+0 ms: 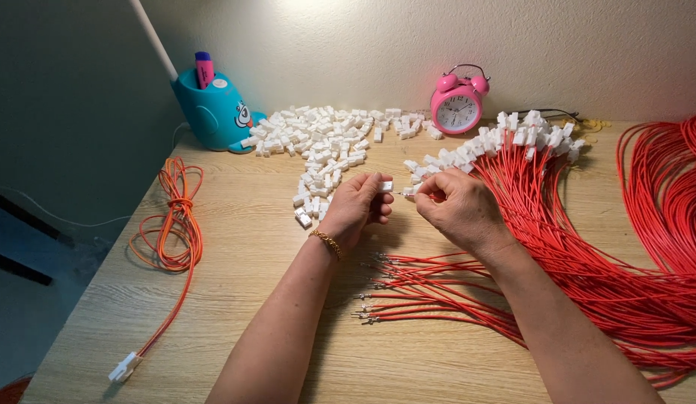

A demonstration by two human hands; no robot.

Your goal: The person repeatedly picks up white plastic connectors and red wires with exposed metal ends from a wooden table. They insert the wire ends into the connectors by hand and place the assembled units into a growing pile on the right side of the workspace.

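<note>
The left hand pinches a small white connector at its fingertips. Just right of it, the right hand grips a red wire, its tip nearly touching the connector. Loose connectors lie farther back on the tabletop.

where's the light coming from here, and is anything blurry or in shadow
Head view: light falls from the upper left, near the white lamp stem; the left hand and right hand cast soft shadows towards the viewer onto the light wooden table; the left wall is dark; focus is sharp throughout.
</note>
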